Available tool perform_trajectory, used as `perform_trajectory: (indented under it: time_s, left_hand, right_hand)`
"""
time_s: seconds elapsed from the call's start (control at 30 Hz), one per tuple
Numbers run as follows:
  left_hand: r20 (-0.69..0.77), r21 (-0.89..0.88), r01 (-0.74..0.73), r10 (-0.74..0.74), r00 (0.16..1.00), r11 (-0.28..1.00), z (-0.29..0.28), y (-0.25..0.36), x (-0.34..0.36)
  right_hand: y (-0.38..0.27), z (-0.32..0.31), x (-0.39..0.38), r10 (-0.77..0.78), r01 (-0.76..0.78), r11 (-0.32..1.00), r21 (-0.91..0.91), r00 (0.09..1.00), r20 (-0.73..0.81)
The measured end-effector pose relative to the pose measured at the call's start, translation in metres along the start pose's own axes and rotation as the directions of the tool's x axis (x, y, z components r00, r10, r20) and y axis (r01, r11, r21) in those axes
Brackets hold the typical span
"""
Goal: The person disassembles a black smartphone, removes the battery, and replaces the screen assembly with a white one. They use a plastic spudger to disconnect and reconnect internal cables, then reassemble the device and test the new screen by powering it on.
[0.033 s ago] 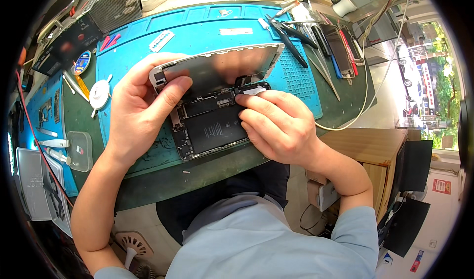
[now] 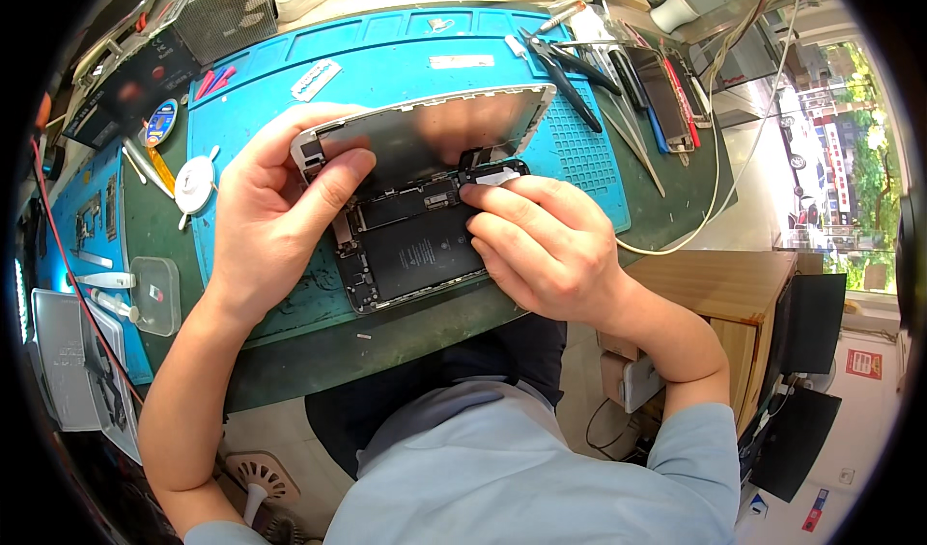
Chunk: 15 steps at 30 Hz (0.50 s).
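Note:
An opened smartphone lies on the blue work mat (image 2: 290, 304), its display panel (image 2: 425, 144) raised at a slant above the body. The bare inside of the phone body (image 2: 415, 255) shows a black battery and small metal parts. My left hand (image 2: 280, 197) grips the panel's left edge, thumb on its inner face and fingers behind. Closed, with fingertips pinched, my right hand (image 2: 546, 236) rests at the body's right side near the panel's flex cable. A small whitish bit (image 2: 496, 176) shows by those fingertips; what they hold is hidden.
Black-handled cutters (image 2: 570, 72) lie right of the mat's far corner, beside tweezers (image 2: 637, 149) and another phone (image 2: 657, 91). A white round spool (image 2: 195, 184) and a clear plastic box (image 2: 156, 296) are at the left. A pale cable (image 2: 719, 173) hangs over the right edge.

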<state>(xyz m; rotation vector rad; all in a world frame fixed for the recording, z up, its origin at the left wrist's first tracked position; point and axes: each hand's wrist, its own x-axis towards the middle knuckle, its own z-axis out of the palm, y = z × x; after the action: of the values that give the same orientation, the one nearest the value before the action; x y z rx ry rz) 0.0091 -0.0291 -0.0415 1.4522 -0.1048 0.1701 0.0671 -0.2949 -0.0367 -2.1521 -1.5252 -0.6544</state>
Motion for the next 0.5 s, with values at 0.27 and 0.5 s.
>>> perform_trajectory:
  time_s: [0.27, 0.5]
  left_hand:
    - [0.006, 0.006, -0.001, 0.001, 1.000, 1.000, 0.0014, 0.0020, 0.0002]
    - [0.009, 0.012, -0.006, 0.006, 1.000, 1.000, 0.0010, 0.0011, 0.0000]
  right_hand:
    - [-0.0005, 0.0002, -0.0005, -0.006, 0.006, 1.000, -0.023, 1.000, -0.005]
    - [0.0005, -0.0002, 0.0026, -0.079, 0.080, 0.991, -0.105, 0.997, 0.018]
